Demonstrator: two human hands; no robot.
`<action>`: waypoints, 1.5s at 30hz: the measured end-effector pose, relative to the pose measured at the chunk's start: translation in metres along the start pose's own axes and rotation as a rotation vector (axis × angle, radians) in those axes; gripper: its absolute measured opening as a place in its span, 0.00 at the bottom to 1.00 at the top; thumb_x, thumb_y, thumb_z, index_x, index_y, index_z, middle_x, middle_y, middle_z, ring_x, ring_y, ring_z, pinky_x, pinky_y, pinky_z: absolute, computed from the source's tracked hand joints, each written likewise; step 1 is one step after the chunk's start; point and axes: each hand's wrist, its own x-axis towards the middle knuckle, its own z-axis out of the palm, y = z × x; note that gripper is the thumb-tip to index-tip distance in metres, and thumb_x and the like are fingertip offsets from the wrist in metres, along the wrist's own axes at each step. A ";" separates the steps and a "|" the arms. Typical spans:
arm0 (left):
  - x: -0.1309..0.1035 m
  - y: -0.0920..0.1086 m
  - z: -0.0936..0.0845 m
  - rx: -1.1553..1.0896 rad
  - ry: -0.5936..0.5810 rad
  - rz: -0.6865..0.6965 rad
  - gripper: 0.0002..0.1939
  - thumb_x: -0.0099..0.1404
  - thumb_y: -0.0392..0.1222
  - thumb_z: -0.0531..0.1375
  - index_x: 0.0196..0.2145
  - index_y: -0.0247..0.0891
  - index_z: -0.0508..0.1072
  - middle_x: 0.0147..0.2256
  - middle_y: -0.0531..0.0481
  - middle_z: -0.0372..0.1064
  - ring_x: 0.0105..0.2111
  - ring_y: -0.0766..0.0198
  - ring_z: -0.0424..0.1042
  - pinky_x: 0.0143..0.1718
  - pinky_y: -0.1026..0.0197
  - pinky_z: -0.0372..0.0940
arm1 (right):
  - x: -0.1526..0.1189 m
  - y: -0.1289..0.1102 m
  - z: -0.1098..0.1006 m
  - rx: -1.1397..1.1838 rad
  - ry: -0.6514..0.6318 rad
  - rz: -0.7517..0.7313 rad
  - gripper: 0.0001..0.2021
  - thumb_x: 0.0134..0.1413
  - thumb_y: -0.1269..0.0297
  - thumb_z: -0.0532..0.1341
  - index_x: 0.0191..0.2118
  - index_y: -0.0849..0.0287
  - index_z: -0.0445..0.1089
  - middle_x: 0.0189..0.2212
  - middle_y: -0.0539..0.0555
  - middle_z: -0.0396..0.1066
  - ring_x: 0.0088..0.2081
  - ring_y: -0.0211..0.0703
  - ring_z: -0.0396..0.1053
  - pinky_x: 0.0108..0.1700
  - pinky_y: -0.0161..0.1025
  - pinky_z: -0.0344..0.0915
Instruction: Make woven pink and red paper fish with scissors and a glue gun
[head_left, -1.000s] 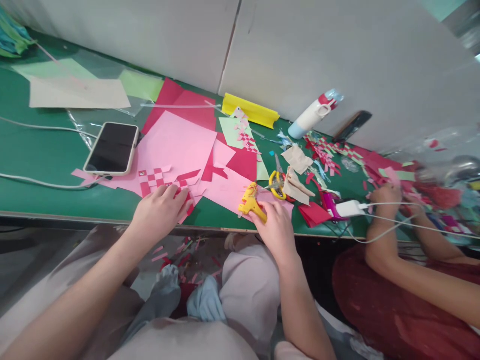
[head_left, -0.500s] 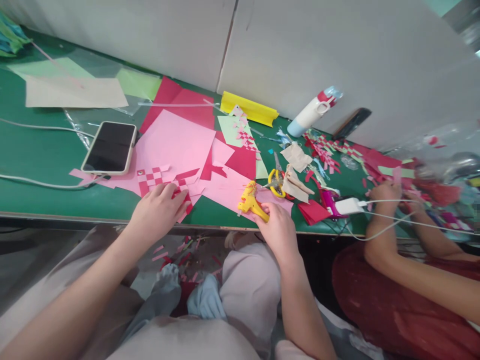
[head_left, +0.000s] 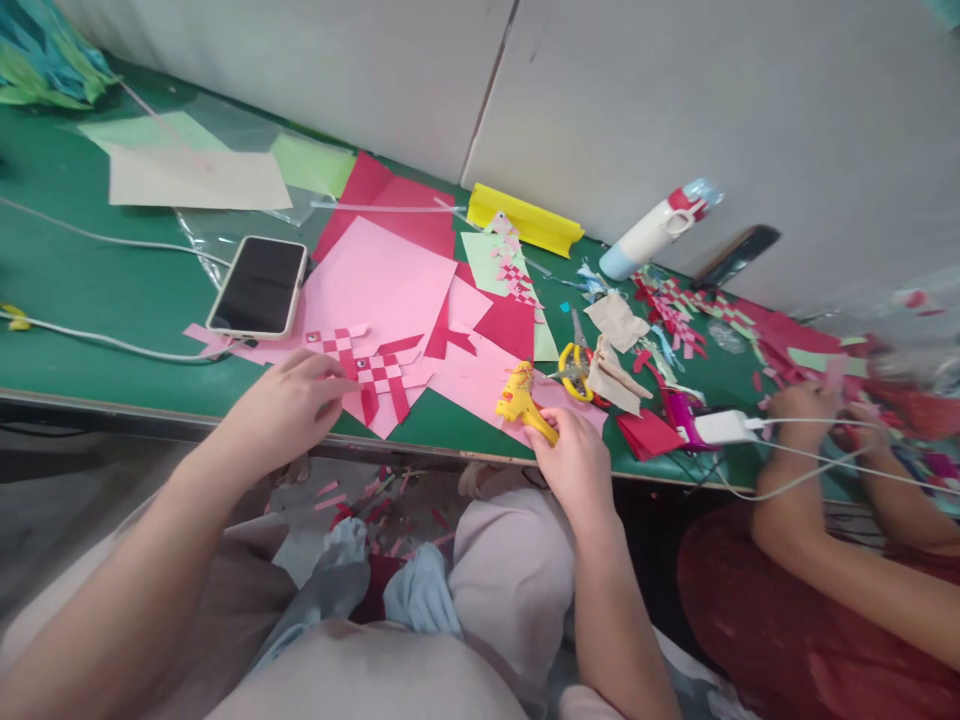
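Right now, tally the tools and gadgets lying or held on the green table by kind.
Yellow glue gun, held in the right hand: 1
Yellow-handled scissors: 1
Smartphone with a pale case: 1
White water bottle: 1
White charger block: 1
Total: 5
The left hand rests on the woven pink-and-red paper.

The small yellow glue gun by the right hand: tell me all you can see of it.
The small yellow plastic glue gun lies near the green table's front edge on pink paper, nozzle pointing away from the person. The right hand grips its handle. Its trigger and any cord cannot be made out.
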 end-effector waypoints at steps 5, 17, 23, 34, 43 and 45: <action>-0.002 0.009 0.003 -0.002 -0.081 0.040 0.20 0.63 0.34 0.49 0.42 0.44 0.79 0.39 0.42 0.71 0.42 0.52 0.68 0.45 0.47 0.67 | 0.004 -0.007 0.000 -0.003 -0.016 0.004 0.05 0.55 0.62 0.58 0.36 0.57 0.67 0.33 0.59 0.74 0.37 0.52 0.70 0.38 0.42 0.63; -0.008 -0.028 -0.015 0.210 0.236 -0.361 0.17 0.64 0.38 0.50 0.43 0.36 0.77 0.39 0.45 0.76 0.41 0.54 0.71 0.49 0.50 0.65 | 0.014 -0.010 0.002 0.003 0.062 -0.047 0.07 0.53 0.62 0.58 0.37 0.58 0.66 0.35 0.60 0.74 0.40 0.55 0.70 0.39 0.45 0.64; 0.000 -0.038 -0.003 0.131 0.204 -0.289 0.16 0.64 0.39 0.51 0.44 0.39 0.76 0.44 0.44 0.76 0.48 0.49 0.68 0.50 0.47 0.63 | 0.020 -0.014 0.010 -0.005 0.092 -0.104 0.05 0.55 0.63 0.56 0.37 0.57 0.65 0.35 0.60 0.73 0.39 0.54 0.69 0.40 0.46 0.65; 0.009 -0.021 0.008 0.118 0.162 -0.178 0.18 0.66 0.40 0.51 0.48 0.36 0.75 0.48 0.39 0.74 0.53 0.46 0.66 0.51 0.45 0.61 | 0.018 -0.014 0.021 -0.037 0.021 -0.114 0.04 0.56 0.64 0.57 0.37 0.58 0.65 0.36 0.62 0.73 0.39 0.55 0.68 0.40 0.47 0.65; 0.018 -0.016 0.016 0.256 0.158 -0.278 0.21 0.66 0.43 0.50 0.53 0.32 0.68 0.48 0.32 0.72 0.56 0.42 0.63 0.54 0.39 0.55 | 0.016 -0.011 0.016 -0.011 0.024 -0.115 0.05 0.56 0.68 0.57 0.39 0.59 0.65 0.38 0.62 0.72 0.42 0.56 0.68 0.43 0.48 0.65; 0.018 -0.015 0.016 0.276 0.141 -0.287 0.21 0.67 0.45 0.49 0.52 0.32 0.69 0.45 0.32 0.73 0.54 0.43 0.65 0.55 0.39 0.54 | 0.015 -0.013 0.015 -0.010 0.009 -0.114 0.05 0.56 0.68 0.57 0.40 0.59 0.65 0.38 0.62 0.72 0.41 0.55 0.68 0.43 0.48 0.65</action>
